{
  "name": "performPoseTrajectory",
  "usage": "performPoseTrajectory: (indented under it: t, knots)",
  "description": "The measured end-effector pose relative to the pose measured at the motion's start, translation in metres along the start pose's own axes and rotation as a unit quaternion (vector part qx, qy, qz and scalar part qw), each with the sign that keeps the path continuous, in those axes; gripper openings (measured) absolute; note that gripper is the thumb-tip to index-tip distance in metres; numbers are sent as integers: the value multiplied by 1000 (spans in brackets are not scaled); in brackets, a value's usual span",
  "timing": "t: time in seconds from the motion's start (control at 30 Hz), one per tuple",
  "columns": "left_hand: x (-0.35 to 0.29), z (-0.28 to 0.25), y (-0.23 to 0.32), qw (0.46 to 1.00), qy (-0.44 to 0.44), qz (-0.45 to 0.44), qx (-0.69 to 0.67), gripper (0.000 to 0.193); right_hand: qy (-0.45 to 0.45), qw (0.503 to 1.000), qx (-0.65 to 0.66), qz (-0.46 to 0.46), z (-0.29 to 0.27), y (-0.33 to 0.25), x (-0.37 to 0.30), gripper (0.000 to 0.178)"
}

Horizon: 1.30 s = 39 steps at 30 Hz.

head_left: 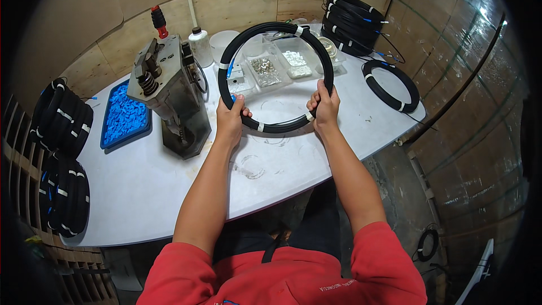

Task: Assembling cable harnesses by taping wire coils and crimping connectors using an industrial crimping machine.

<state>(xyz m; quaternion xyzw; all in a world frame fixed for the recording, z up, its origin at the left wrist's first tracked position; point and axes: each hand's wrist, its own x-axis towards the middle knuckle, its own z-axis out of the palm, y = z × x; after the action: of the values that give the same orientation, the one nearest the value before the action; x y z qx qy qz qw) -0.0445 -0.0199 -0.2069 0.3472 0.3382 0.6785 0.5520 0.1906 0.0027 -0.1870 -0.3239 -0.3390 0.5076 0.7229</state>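
Between my two hands I hold up a round coil of black cable (281,126), tied with white bands. My left hand (230,118) is closed on the coil's lower left side, its thumb by a small blue connector (233,97). On the lower right side, my right hand (326,106) grips the same coil. A blue-tipped cable end (230,68) hangs inside the ring at its left. The coil is raised above the white table (293,161), tilted so that parts trays show through it.
Left of the coil stands a metal press (179,99), beside a blue tray of blue connector parts (127,112). Clear trays of small metal parts (265,72) and white parts (293,59) lie behind. Stacked cable coils (353,22) stand back right; a single coil (390,86) lies nearer; more coils (65,192) stand left.
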Motion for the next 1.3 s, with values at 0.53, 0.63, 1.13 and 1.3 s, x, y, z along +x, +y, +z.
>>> performPoseTrajectory:
  t: [0.53, 0.63, 1.13, 1.3]
  knots:
    - [-1, -3, 2, 1000, 24, 4, 1, 16, -44, 999, -3, -22, 5, -5, -8, 21]
    - [-1, -2, 2, 1000, 20, 12, -5, 16, -46, 998, -4, -30, 5, -5, -9, 21]
    - [5, -12, 19, 988, -52, 109, 94, 31, -46, 995, 69, 63, -11, -9, 4, 20]
    - [-10, 11, -7, 997, 26, 44, -60, 51, 0, 983, 177, 45, -1, 2, -2, 18]
